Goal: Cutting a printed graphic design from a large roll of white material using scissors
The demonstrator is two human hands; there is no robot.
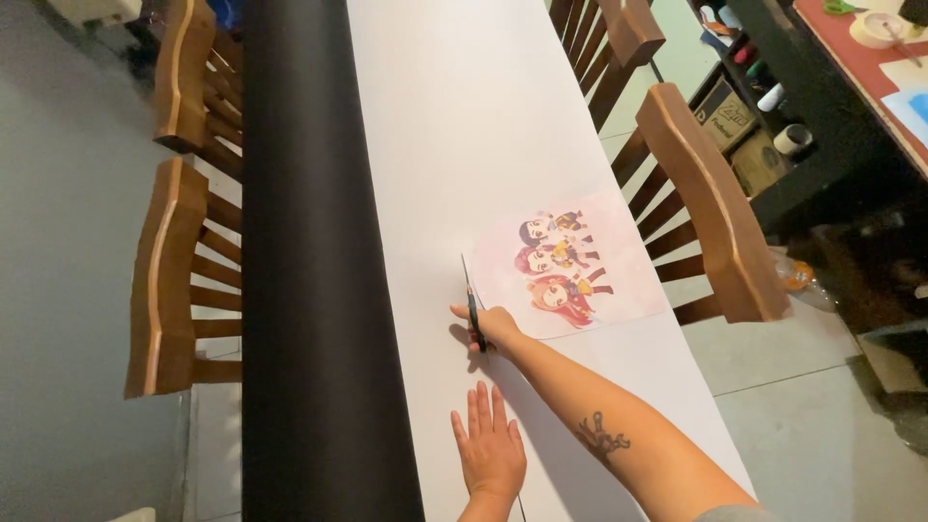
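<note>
A long white sheet (pixel 464 116) covers the right side of a black table (pixel 309 242). On it lies a printed picture (pixel 570 261) of cartoon figures in red, pink and dark colours. My right hand (pixel 495 327) grips a slim dark-handled cutter (pixel 474 309) whose blade lies along the picture's left edge. My left hand (pixel 489 447) rests flat on the white sheet just below, fingers spread, holding nothing.
Two wooden slat-back chairs (pixel 174 280) stand left of the table and two more (pixel 710 213) to the right. At the far right a dark shelf (pixel 773 116) holds boxes and rolls, beside a red-topped table (pixel 870 58) with tape.
</note>
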